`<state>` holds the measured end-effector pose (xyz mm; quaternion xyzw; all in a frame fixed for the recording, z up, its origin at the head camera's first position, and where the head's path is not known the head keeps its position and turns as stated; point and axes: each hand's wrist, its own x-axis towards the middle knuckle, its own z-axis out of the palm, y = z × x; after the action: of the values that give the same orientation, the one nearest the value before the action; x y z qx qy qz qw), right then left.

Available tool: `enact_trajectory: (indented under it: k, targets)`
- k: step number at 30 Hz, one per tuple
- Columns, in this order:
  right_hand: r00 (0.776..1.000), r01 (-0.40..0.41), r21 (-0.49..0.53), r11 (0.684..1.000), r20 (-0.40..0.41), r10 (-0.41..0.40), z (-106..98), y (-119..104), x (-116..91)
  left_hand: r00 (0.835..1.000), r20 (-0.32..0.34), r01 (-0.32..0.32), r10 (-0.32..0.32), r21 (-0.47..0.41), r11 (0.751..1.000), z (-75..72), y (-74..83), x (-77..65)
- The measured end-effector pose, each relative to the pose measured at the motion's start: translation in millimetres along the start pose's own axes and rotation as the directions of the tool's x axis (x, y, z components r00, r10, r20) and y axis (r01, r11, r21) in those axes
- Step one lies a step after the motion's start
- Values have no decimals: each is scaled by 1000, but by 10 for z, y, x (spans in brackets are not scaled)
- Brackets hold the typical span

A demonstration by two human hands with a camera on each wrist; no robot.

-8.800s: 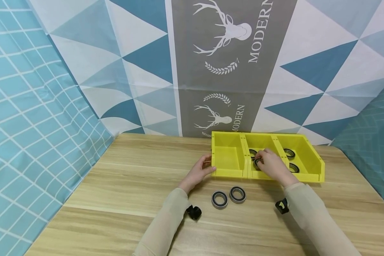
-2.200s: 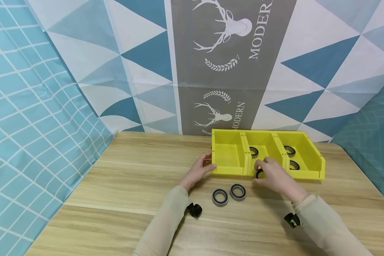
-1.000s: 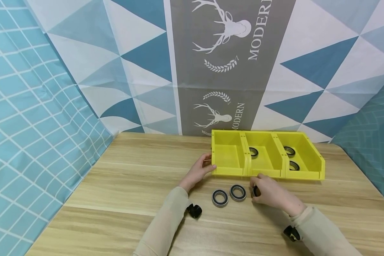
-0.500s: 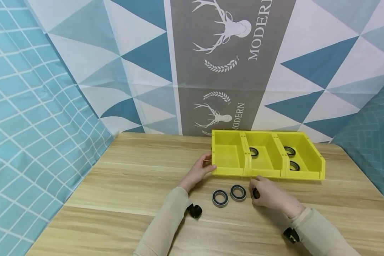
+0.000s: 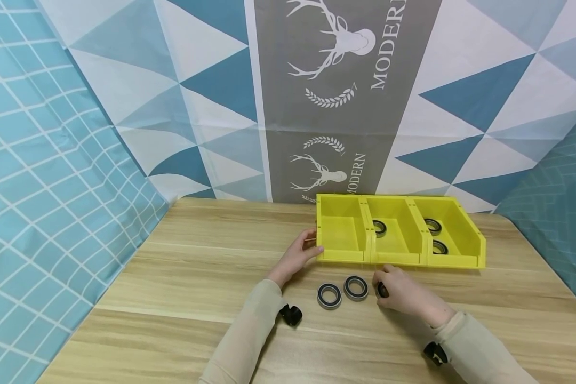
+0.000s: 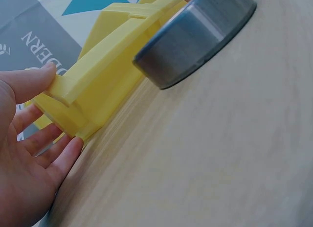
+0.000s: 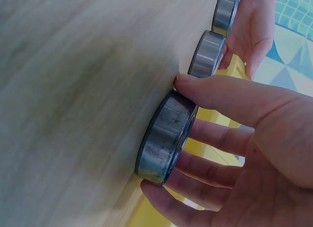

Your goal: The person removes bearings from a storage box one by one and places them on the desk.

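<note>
A yellow three-compartment bin [image 5: 344, 257] stands at the back of the wooden table. At its left end my left hand [image 5: 294, 260] holds the side, thumb over the front corner and fingers against the side wall. In front of the bin my right hand [image 5: 408, 293] grips a ball bearing [image 7: 164, 139] between thumb and fingers; the bearing rests on the table. To its left lie two more bearings, a nearer bearing [image 5: 329, 306] and a second bearing [image 5: 356, 297], both flat. One bearing [image 5: 381, 234] is in the middle compartment, and two are in the right one.
Patterned cloth [image 5: 216, 106] hangs behind the table, with blue grid cloth [image 5: 53, 176] at the left. A black wrist camera [image 5: 292, 316] is on the left sleeve, another wrist camera [image 5: 434, 353] on the right. The left compartment [image 5: 338, 234] holds no bearings.
My right hand has lifted a bearing out of the middle compartment and brought it down to the table, right of the other two. The left hand has stayed on the bin.
</note>
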<state>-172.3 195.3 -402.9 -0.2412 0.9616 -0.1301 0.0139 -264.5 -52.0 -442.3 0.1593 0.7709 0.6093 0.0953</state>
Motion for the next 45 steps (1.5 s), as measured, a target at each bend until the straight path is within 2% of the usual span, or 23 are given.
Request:
enact_trajectory:
  k: [9, 15, 20, 33, 38, 45]
  targets:
    - [1000, 0, -13, 1000, 13, 0, -2, -18, -18, 1000, -5, -3, 3, 4, 1000, 8, -34, 12]
    - [1000, 15, -40, 999, -5, -15, -2, -12, -19, 1000, 16, -6, 6, -27, 1000, -10, 107, -53]
    - [1000, 6, -43, 999, 4, -6, -3, -14, -19, 999, 23, -25, 25, -15, 1000, -8, 230, -127]
    - [1000, -18, -65, 998, 2, 18, 6, -11, -20, 1000, 19, -24, 24, -2, 1000, -4, 240, -151]
    - [999, -35, -54, 998, -33, 34, 3, -1, 4, 1000, 16, -14, 14, 1, 1000, -1, 240, -155]
    - [984, -33, -98, 995, -177, 15, -43, 74, 79, 1000, 16, -13, 13, -6, 1000, -5, 247, -151]
